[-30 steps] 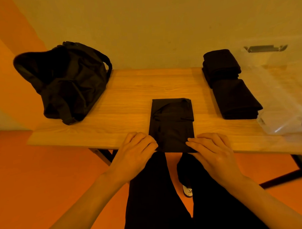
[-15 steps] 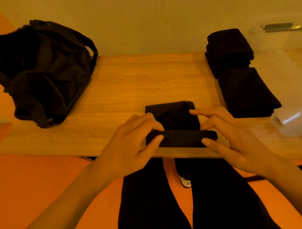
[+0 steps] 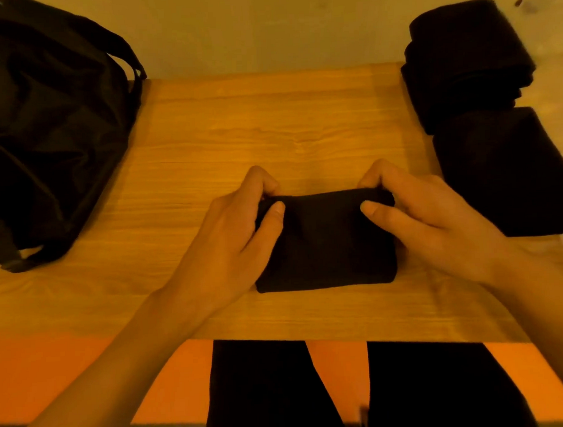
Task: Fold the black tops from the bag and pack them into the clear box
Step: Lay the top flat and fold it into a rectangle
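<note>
Half a second back you had only turned the near hem of the black top (image 3: 326, 243) over. Now, in the head view, that fold has gone right through: the long strip has become a short, thick packet lying near the front edge of the desk (image 3: 270, 124), and you have leaned in so the desk fills more of the frame. Your left hand (image 3: 239, 234) pinches the packet's far left corner, thumb flat on the upper face and fingers curled over the far edge. Your right hand (image 3: 427, 221) mirrors it at the far right corner. Gripping both far corners at once looks meant to keep the layers lined up and stop the free edge springing open as it settles (soft cloth like this probably creeps if you let go early). The bag (image 3: 47, 125) slumps at the left end of the desk, well apart from the packet, which leaves the middle as your working patch. At the right end the folded tops (image 3: 502, 173) sit in two dark piles, one behind the other, the nearer one close to your right hand, so a finished piece needs only a short move sideways. The clear box cannot be made out from here, so you cannot judge its distance. This piece looks almost folded; it likely needs a flattening press before it joins the others.
</note>
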`<state>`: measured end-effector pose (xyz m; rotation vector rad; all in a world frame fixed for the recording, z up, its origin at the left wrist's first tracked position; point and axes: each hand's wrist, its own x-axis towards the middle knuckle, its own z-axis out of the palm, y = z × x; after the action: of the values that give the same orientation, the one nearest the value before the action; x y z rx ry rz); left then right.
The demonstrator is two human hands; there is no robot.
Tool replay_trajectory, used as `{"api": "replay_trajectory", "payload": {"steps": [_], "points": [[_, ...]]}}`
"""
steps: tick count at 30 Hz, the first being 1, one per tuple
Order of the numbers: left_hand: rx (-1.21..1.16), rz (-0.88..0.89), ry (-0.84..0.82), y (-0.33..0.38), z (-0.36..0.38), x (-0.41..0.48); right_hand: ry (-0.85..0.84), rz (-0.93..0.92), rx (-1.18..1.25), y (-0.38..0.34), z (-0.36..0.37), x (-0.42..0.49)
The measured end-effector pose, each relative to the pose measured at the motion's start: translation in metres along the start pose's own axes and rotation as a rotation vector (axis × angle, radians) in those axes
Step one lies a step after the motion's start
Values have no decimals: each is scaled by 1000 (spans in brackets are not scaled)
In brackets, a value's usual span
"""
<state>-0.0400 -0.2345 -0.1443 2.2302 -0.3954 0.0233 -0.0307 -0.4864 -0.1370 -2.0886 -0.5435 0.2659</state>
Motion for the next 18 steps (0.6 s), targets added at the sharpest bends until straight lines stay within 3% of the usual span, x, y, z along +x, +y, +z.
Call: {"api": "replay_trajectory", "payload": {"steps": [5,12,18], "points": [[63,-74,63,-5,2,6,187,140,4,4,8,12],[40,-172,94,-11,7,5,316,268,-91,6,16,13],[-64,-261,113,-12,0,4,355,262,-232,6,21,7]]}}
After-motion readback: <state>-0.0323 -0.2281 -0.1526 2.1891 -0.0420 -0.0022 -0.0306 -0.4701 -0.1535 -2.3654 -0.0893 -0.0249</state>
